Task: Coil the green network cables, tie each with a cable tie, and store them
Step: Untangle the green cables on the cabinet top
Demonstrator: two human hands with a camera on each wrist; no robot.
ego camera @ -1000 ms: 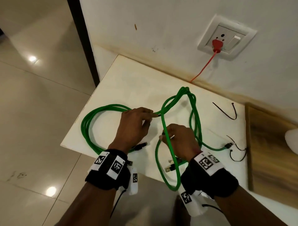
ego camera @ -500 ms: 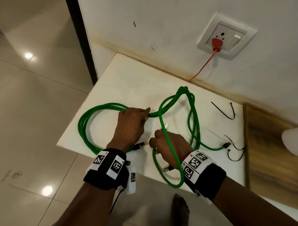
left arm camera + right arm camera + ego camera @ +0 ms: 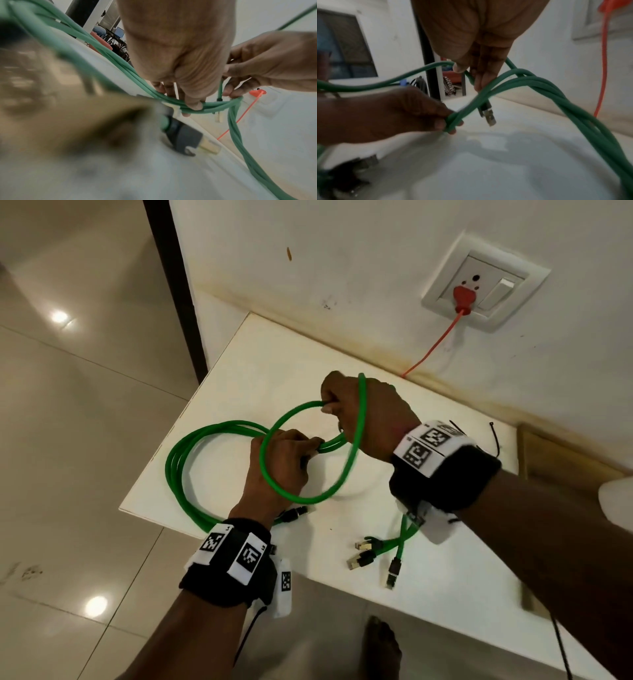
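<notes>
A green network cable [image 3: 178, 463] lies in a coil on the white table [image 3: 274, 361], left of my hands. My left hand [image 3: 308, 446] grips the gathered strands where the coil closes; in the left wrist view its fingers [image 3: 193, 104] pinch the bundle [image 3: 214, 106]. My right hand [image 3: 330, 405] is raised just beyond it and holds a single strand, which makes a loose loop [image 3: 308, 498] over my left hand. In the right wrist view the right hand [image 3: 471, 71] pinches that strand, and a plug [image 3: 488, 115] dangles below. A black cable tie [image 3: 494, 440] lies behind my right wrist.
Several loose cable ends with plugs [image 3: 363, 553] lie near the table's front edge under my right wrist. A red plug [image 3: 463, 297] sits in the wall socket, its orange cord running down behind the table. A wooden board [image 3: 555, 460] adjoins the table's right side.
My right hand has risen from the table's front to beyond my left hand, drawing a new loop of cable over it. My left hand has kept its grip on the coil.
</notes>
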